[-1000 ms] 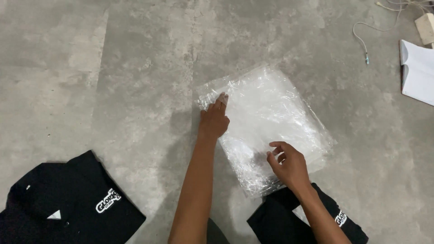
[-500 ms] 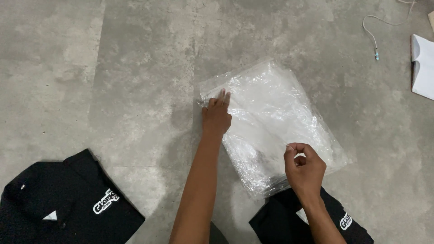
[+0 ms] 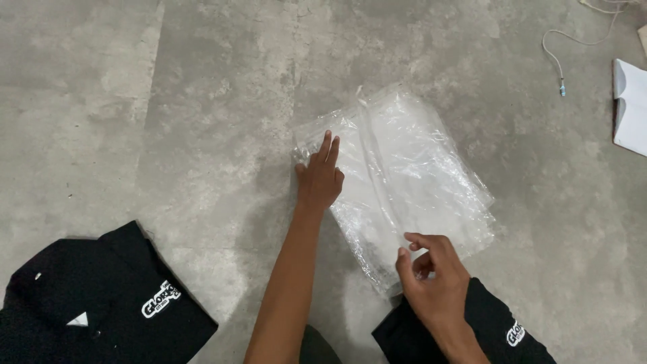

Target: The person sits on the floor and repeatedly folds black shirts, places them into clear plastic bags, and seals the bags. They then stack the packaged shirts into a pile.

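One concrete floor (image 3: 168,101) carries two black shirts (image 3: 101,310), at 7 and 5 o'clock, and one stack of clear bags (image 3: 411,168) just right of centre, long axis running 11 to 5. The left hand (image 3: 320,178) lies flat, open, on its 9 o'clock edge. The right hand (image 3: 435,280) hovers half-curled at its 5 o'clock corner, gripping nothing visible.

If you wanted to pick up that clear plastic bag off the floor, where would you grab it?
Probably the near edge of the clear plastic bag, by the right hand. The bag lies flat on the concrete floor, pressed by the left hand, so only its edge offers a pinch.
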